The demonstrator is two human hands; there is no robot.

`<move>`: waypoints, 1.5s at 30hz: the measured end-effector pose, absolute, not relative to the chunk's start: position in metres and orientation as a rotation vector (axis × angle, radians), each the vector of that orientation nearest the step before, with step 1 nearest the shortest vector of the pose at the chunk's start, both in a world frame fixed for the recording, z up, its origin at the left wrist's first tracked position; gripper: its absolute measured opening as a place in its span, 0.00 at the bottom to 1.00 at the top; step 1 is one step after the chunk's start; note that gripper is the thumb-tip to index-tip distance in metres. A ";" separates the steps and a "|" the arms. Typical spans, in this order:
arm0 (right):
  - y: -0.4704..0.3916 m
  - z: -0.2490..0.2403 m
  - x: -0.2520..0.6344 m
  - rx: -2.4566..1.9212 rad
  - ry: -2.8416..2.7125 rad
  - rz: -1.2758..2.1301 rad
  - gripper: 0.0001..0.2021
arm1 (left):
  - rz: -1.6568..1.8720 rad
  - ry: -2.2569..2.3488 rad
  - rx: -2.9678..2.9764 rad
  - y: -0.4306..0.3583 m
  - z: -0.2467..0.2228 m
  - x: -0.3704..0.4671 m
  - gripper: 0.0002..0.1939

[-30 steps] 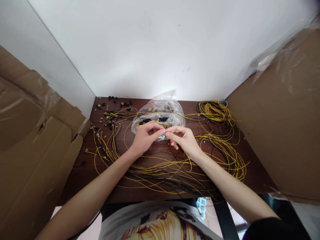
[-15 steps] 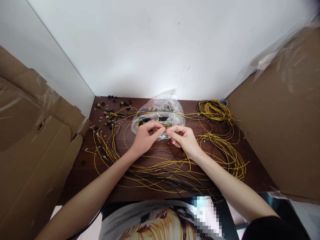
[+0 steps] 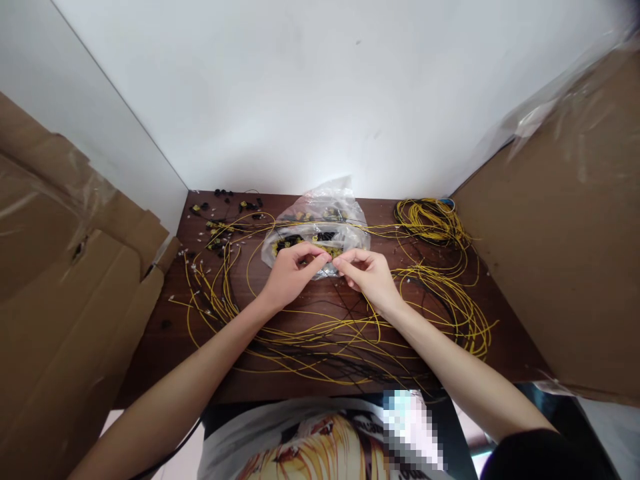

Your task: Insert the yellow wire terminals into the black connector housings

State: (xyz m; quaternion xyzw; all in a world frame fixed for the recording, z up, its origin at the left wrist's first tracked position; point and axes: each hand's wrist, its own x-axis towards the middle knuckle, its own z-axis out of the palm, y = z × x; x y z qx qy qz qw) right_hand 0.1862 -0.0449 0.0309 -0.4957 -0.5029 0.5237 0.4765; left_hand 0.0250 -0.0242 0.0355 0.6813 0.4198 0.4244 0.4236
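Note:
My left hand [image 3: 295,272] and my right hand [image 3: 369,275] meet fingertip to fingertip above the front of a clear plastic bag [image 3: 337,193]. Thumb and forefinger of each hand are pinched together. A yellow wire [image 3: 375,319] runs up under my right palm toward those fingers. The tiny piece at my left fingertips is too small and covered to make out. Inside the bag lie black and yellow small parts [image 3: 325,237], partly hidden by my hands.
Loose yellow and black wires [image 3: 310,333] curve across the brown table [image 3: 155,367]. A coiled wire bundle [image 3: 425,223] lies at the back right. Small black and yellow parts [image 3: 220,230] are scattered at the back left. Cardboard sheets [image 3: 75,280] stand at both sides; a white wall rises behind.
My hands stay pinched together in nearly the same place, with the right hand's lower fingers curled in slightly more. The whole view has shifted very slightly.

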 end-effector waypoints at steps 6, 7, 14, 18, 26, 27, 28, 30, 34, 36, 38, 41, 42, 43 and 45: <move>-0.045 0.033 0.186 -1.215 -1.271 1.198 0.15 | 1.025 0.989 1.529 -0.027 0.038 0.026 0.11; -0.045 0.033 0.186 -1.219 -1.279 1.183 0.15 | 1.005 0.965 1.467 -0.027 0.038 0.026 0.13; -0.049 0.034 0.186 -1.188 -1.419 1.046 0.12 | 0.853 0.820 1.174 -0.022 0.036 0.021 0.11; -0.052 0.036 0.186 -1.160 -1.488 0.995 0.10 | 0.737 0.772 1.061 -0.019 0.042 0.015 0.12; -0.053 0.036 0.186 -1.123 -1.601 0.860 0.08 | 0.651 0.750 1.069 -0.018 0.045 0.011 0.11; -0.053 0.035 0.186 -1.130 -1.601 0.854 0.08 | 0.653 0.756 1.078 -0.019 0.045 0.012 0.11; -0.053 0.035 0.186 -1.136 -1.600 0.853 0.08 | 0.659 0.761 1.084 -0.019 0.045 0.012 0.12; -0.053 0.034 0.186 -1.147 -1.593 0.861 0.09 | 0.679 0.774 1.100 -0.020 0.044 0.014 0.13; -0.052 0.030 0.186 -1.169 -1.555 0.877 0.09 | 0.736 0.864 1.221 -0.023 0.041 0.018 0.14; -0.052 0.029 0.185 -1.181 -1.541 0.886 0.09 | 0.767 0.940 1.324 -0.025 0.041 0.020 0.14; -0.052 0.029 0.185 -1.195 -1.541 0.880 0.10 | 0.799 0.994 1.415 -0.026 0.041 0.021 0.13; -0.052 0.029 0.185 -1.202 -1.565 0.849 0.10 | 0.850 1.012 1.490 -0.026 0.042 0.022 0.11; -0.052 0.029 0.185 -1.198 -1.573 0.850 0.10 | 0.863 1.011 1.502 -0.026 0.042 0.023 0.11; -0.052 0.029 0.185 -1.194 -1.578 0.860 0.11 | 0.874 1.009 1.511 -0.026 0.043 0.023 0.10; -0.051 0.029 0.186 -1.189 -1.578 0.894 0.12 | 0.888 1.004 1.529 -0.026 0.043 0.023 0.10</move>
